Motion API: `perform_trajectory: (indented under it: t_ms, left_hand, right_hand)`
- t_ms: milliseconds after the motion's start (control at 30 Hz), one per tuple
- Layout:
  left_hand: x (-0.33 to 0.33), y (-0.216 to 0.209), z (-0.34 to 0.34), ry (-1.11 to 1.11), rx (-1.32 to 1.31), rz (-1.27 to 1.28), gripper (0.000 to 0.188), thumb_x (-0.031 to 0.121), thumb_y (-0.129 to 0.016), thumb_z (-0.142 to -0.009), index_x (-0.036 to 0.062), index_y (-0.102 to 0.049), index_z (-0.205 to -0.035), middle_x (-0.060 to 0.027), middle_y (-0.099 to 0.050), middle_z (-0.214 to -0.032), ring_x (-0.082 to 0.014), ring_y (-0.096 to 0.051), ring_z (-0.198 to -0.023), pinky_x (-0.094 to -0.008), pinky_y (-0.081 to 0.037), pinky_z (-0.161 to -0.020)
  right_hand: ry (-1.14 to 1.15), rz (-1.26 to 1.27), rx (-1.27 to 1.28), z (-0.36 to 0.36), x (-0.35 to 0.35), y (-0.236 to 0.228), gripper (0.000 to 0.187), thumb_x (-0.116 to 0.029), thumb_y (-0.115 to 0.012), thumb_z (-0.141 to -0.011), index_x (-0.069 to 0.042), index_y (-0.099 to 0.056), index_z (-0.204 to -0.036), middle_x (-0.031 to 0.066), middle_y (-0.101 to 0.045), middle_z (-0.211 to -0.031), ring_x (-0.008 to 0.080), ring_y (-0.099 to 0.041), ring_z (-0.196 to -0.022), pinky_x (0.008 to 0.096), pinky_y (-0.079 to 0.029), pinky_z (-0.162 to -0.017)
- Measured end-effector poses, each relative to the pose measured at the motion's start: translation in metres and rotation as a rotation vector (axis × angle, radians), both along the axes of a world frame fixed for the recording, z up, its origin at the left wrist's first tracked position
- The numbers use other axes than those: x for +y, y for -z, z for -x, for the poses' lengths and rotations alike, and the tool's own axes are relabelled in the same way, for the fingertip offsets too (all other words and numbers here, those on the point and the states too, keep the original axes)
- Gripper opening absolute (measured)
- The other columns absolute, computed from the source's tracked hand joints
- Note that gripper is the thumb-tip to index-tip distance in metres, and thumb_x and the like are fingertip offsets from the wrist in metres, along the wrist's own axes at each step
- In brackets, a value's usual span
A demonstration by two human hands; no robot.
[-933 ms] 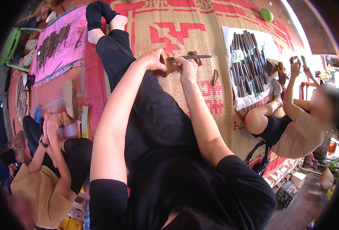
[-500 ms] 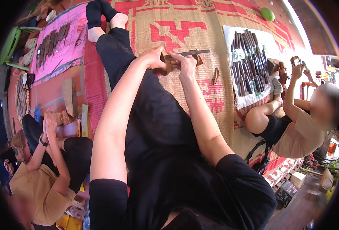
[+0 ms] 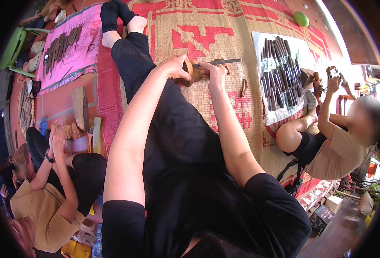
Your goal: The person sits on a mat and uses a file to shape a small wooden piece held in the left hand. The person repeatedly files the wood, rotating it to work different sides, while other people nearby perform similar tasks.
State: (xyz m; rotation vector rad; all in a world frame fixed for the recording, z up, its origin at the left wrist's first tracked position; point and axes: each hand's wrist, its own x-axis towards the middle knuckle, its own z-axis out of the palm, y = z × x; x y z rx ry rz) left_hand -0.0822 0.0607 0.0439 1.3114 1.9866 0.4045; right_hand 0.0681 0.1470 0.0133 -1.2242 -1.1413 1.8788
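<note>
My left hand (image 3: pixel 176 67) is wrapped round the near-left side of a brown carved wood piece (image 3: pixel 191 69), which sits over my legs against the mat. My right hand (image 3: pixel 214 74) grips a slim dark carving chisel (image 3: pixel 229 61). One end of the chisel points left at the wood; the other sticks out to the right past my fingers. Part of the wood shows beyond my right hand, and my fingers hide its middle. A small brown wood piece (image 3: pixel 243 88) lies on the mat to the right.
Rows of dark carving tools (image 3: pixel 280 71) lie on a white cloth (image 3: pixel 261 41) at right. More tools (image 3: pixel 61 49) rest on a pink cloth (image 3: pixel 89 23). A wood block (image 3: pixel 79 107) and a green fruit-like ball (image 3: pixel 301 19) are nearby. People sit at left (image 3: pixel 46 210) and right (image 3: pixel 334 155).
The view has shifted slightly. The chisel is turned a little flatter, and my right hand sits slightly farther right on the picture. Both hands keep their holds.
</note>
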Motion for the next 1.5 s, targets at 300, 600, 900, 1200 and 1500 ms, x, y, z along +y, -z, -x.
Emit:
perform_trajectory:
  t_ms: [300, 600, 900, 1200, 1500]
  left_hand:
    - [-0.001, -0.005, -0.001, -0.021, -0.037, 0.035, 0.077, 0.035, -0.080, -0.049, 0.0052, -0.051, -0.113, -0.0166, -0.061, -0.108, -0.0288, -0.060, -0.100, -0.0358, -0.048, -0.084]
    - [0.000, -0.007, -0.003, -0.021, -0.054, 0.035, 0.078, 0.037, -0.080, -0.048, 0.0031, -0.051, -0.111, -0.0169, -0.063, -0.104, -0.0285, -0.063, -0.094, -0.0364, -0.050, -0.081]
    - [0.000, 0.000, 0.002, -0.014, -0.078, 0.014, 0.078, 0.033, -0.079, -0.051, 0.0053, -0.048, -0.116, -0.0185, -0.062, -0.103, -0.0292, -0.060, -0.096, -0.0355, -0.048, -0.082]
    - [0.000, 0.001, 0.001, -0.007, -0.039, 0.022, 0.079, 0.036, -0.080, -0.049, 0.0039, -0.049, -0.115, -0.0179, -0.061, -0.108, -0.0299, -0.060, -0.100, -0.0370, -0.047, -0.084]
    - [0.004, 0.003, 0.003, 0.000, -0.027, 0.023, 0.087, 0.038, -0.080, -0.048, 0.0017, -0.047, -0.119, -0.0206, -0.061, -0.108, -0.0314, -0.059, -0.102, -0.0382, -0.047, -0.086]
  right_hand:
    - [-0.012, 0.022, 0.041, 0.003, -0.002, -0.006, 0.020, -0.001, -0.070, -0.070, 0.006, -0.062, -0.087, 0.0093, -0.065, -0.069, 0.0127, -0.057, -0.050, 0.0223, -0.043, -0.045]
    - [-0.074, 0.007, 0.056, 0.006, -0.015, -0.013, 0.030, -0.010, -0.076, -0.069, 0.005, -0.065, -0.092, 0.0070, -0.065, -0.070, 0.0093, -0.055, -0.052, 0.0215, -0.043, -0.053]
    - [-0.033, 0.038, 0.020, -0.001, 0.001, -0.005, 0.020, -0.003, -0.072, -0.070, 0.005, -0.065, -0.086, 0.0065, -0.063, -0.066, 0.0107, -0.056, -0.049, 0.0225, -0.042, -0.047]
    - [0.002, 0.110, 0.106, -0.011, -0.013, -0.012, 0.021, -0.004, -0.071, -0.071, 0.004, -0.066, -0.091, 0.0049, -0.063, -0.069, 0.0098, -0.057, -0.052, 0.0208, -0.045, -0.050]
    - [-0.001, -0.018, -0.016, -0.014, -0.008, 0.001, 0.021, -0.004, -0.070, -0.072, 0.004, -0.066, -0.091, 0.0062, -0.064, -0.070, 0.0104, -0.057, -0.053, 0.0208, -0.045, -0.050]
